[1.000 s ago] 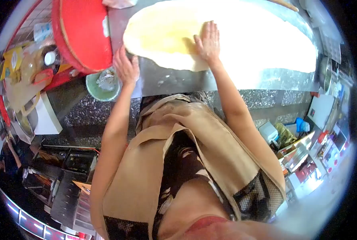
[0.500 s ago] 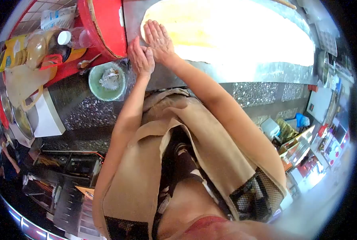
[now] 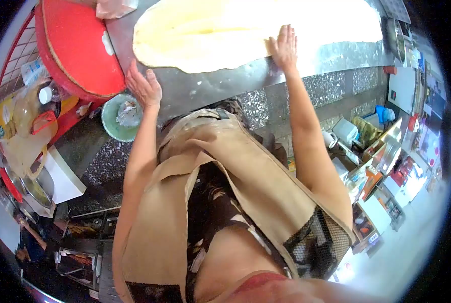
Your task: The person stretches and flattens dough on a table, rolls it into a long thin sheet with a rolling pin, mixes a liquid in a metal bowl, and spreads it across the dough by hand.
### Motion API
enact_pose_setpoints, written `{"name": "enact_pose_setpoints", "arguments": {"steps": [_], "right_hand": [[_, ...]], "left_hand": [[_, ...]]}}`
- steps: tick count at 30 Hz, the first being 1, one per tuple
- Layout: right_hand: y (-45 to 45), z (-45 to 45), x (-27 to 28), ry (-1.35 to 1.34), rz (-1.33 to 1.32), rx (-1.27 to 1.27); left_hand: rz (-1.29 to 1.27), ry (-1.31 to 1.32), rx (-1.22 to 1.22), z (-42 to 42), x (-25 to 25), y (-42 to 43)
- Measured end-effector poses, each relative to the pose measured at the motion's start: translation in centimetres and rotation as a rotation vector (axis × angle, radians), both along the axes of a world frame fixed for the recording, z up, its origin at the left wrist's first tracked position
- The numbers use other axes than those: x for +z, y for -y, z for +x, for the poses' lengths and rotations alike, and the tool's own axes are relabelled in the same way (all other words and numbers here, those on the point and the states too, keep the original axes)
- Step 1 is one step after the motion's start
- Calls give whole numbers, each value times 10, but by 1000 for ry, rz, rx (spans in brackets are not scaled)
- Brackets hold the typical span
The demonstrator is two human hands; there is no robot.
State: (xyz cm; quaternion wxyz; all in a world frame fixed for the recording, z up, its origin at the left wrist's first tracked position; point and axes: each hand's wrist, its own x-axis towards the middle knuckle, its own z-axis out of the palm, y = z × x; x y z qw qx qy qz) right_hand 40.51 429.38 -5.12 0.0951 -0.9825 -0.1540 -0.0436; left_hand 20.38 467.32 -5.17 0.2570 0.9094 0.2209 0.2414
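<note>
A long sheet of flattened dough [image 3: 200, 43] stretches over the metal worktop [image 3: 180, 91], yellowish at its left part and washed out by glare at the right. My right hand [image 3: 285, 48] lies flat with fingers stretched at the dough's near edge. Over by the worktop's left end, my left hand [image 3: 144, 87] is open, its fingers apart, beside the round red lid or board [image 3: 81, 48]. Nothing is held in either hand. Below the left hand sits a pale green bowl [image 3: 109, 121] with a crumpled plastic bag [image 3: 128, 113] inside.
Left of me are a bottle with a white cap [image 3: 45, 95], a red-handled item [image 3: 44, 122] and a white box [image 3: 63, 177]. A white packet [image 3: 115, 7] lies at the back. Shelves and containers [image 3: 346, 132] stand to the right.
My right hand has moved right along the dough, away from my left hand. My left hand has opened further near the red round. The view has shifted, showing more of the dough's left end.
</note>
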Motion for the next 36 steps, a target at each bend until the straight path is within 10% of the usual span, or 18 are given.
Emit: {"name": "enact_pose_setpoints", "arguments": {"steps": [5, 9, 15, 26, 31, 36], "right_hand": [[-13, 6, -36, 290, -269, 144], [-143, -47, -15, 40, 327, 268], [-198, -41, -8, 41, 171, 703], [-55, 112, -27, 163, 1, -7], [-203, 42, 17, -366, 325, 250], [-240, 21, -4, -211, 300, 940]], "left_hand": [[54, -31, -5, 2, -3, 1], [69, -50, -1, 3, -1, 2], [71, -52, 37, 5, 0, 6], [101, -218, 259, 19, 7, 24], [37, -277, 316, 21, 9, 24], [33, -259, 306, 24, 11, 22]]}}
